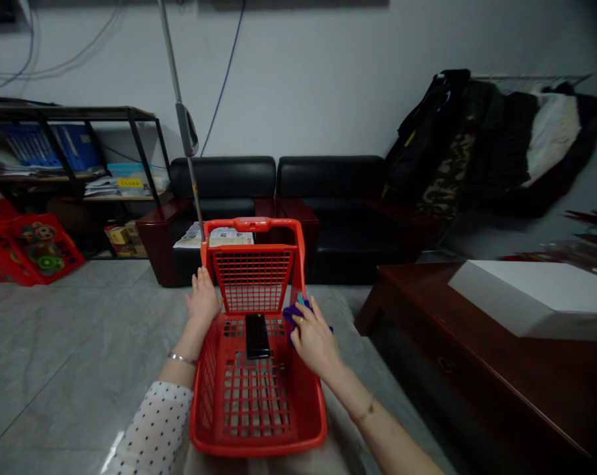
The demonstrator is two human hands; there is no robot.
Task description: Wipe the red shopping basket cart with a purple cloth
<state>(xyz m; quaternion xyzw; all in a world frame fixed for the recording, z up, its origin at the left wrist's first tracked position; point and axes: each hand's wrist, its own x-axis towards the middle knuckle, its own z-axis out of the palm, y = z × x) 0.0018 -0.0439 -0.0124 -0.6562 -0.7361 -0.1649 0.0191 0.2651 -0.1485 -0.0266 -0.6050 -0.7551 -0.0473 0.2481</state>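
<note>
A red plastic shopping basket (258,435) rests in front of me, its far end wall and handle (252,225) standing up. A black phone-like slab (257,335) lies on its grid floor. My left hand (202,298) grips the basket's left rim near the upright end, fingers curled over the edge. My right hand (314,336) presses a crumpled purple cloth (294,311) against the basket's right wall, fingers closed on it.
A black sofa (322,185) with papers on it stands against the far wall. A dark wooden table (481,356) bearing a white box (535,293) is at right. Shelves (70,152) and red boxes (26,251) fill the left. A metal pole (179,112) rises behind the basket. Coats (486,138) hang at right.
</note>
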